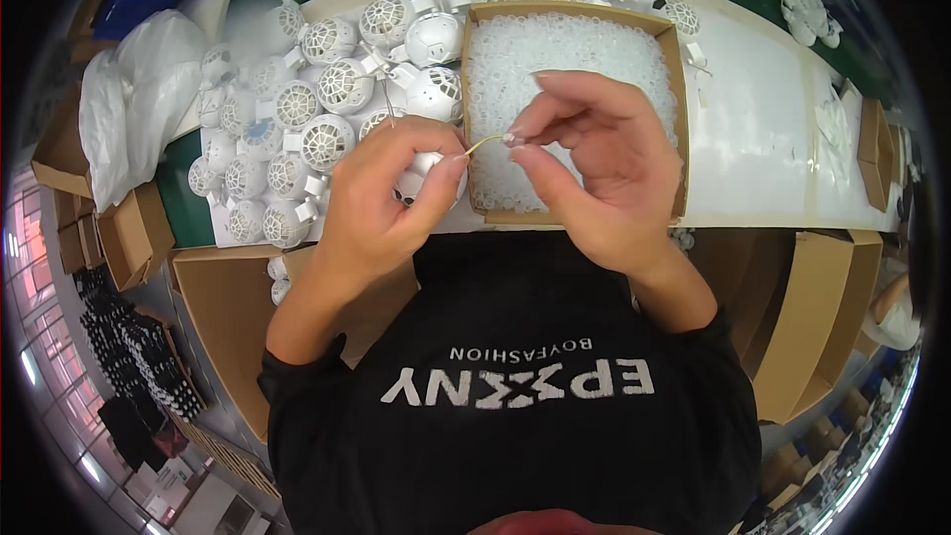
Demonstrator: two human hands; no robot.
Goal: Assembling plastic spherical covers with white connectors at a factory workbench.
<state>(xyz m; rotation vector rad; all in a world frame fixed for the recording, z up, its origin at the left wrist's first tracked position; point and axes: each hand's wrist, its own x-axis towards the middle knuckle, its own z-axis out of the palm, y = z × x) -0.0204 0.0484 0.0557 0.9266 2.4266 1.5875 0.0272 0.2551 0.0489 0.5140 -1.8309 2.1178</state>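
My left hand [381,188] is closed, with a short yellow wire [482,145] pinched between thumb and forefinger. Below those fingers a round white housing [424,166] shows in part; whether the wire runs from it is hidden. At the wire's far end sits a small clear plastic piece [510,139]. The thumb and forefinger of my right hand [614,163] close on this piece, the other fingers curled loosely. Both hands are raised at the near side of a shallow cardboard box [575,10] filled with many small clear plastic pieces [565,45].
Many white round housings with grille fronts [325,142] crowd the table left of the box and behind it. A clear plastic bag [139,89] lies at far left. Cardboard boxes [832,322] stand below the table edge. White tabletop [748,159] extends to the right.
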